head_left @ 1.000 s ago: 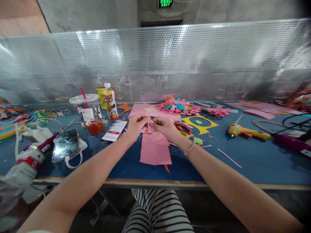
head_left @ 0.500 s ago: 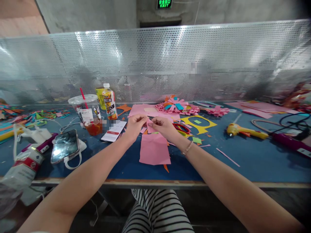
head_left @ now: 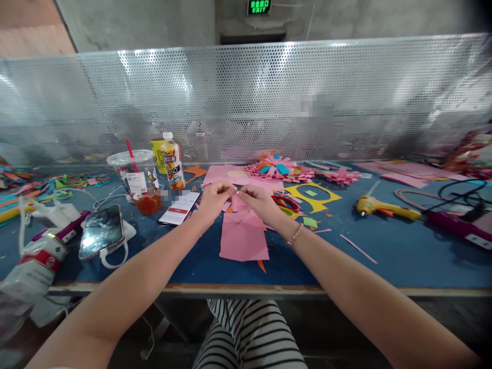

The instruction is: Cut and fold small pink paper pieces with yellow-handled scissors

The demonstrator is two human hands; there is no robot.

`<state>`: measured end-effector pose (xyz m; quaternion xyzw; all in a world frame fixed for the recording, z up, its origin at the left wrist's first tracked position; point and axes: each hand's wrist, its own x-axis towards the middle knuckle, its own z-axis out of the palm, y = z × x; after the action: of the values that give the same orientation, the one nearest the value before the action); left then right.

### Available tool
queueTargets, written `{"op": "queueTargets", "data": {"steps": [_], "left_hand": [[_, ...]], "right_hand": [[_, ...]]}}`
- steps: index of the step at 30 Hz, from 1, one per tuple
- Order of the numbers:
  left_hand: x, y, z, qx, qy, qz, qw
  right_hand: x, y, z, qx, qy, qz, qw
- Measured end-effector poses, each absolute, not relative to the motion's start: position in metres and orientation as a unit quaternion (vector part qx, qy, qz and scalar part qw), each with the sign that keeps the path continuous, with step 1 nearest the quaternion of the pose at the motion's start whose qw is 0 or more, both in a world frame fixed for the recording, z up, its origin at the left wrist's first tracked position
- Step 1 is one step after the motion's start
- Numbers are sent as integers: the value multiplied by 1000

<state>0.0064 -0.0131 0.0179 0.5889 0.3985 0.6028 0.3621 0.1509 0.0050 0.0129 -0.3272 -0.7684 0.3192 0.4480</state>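
A small piece of pink paper (head_left: 239,205) is pinched at its top edge between my two hands, over the middle of the table. My left hand (head_left: 216,201) grips it from the left with thumb and fingers together. From the right, my right hand (head_left: 260,204) pinches the same edge, its fingertips close to the left ones. Just below lies a larger pink paper sheet (head_left: 245,238), flat on the blue tabletop. Red-handled scissors (head_left: 288,203) rest right of my right hand, partly covered by it. Left of my left hand is a phone with a lit screen (head_left: 179,208).
On the left stand a plastic cup (head_left: 140,179) with a straw and a juice bottle (head_left: 173,161). Another phone (head_left: 102,231) lies nearer. Behind my hands is a pink paper flower (head_left: 277,168). A yellow glue gun (head_left: 384,207) and cables lie right. A perforated metal screen (head_left: 246,92) backs the table.
My fingertips have shifted slightly along the top edge of the small pink paper, the right ones rising a little. The camera view has moved slightly; the table objects stay put.
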Motion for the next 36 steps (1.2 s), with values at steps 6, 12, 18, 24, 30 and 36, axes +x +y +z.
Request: {"op": "queueTargets", "data": {"steps": [6, 12, 18, 24, 30, 36], "left_hand": [[7, -9, 12, 610, 393, 609, 319], [-6, 5, 9, 548, 400, 671, 299], [-11, 10, 8, 554, 407, 675, 267], [-2, 3, 11, 489, 414, 681, 354], [12, -8, 13, 401, 331, 586, 621], [10, -9, 14, 393, 353, 622, 578]], "right_hand": [[149, 3, 15, -321, -733, 373, 470], [152, 4, 15, -335, -699, 442, 451], [157, 7, 15, -343, -719, 399, 454], [165, 13, 13, -387, -789, 128, 458], [171, 8, 15, -351, -859, -84, 362], [163, -3, 15, -303, -907, -119, 267]]}}
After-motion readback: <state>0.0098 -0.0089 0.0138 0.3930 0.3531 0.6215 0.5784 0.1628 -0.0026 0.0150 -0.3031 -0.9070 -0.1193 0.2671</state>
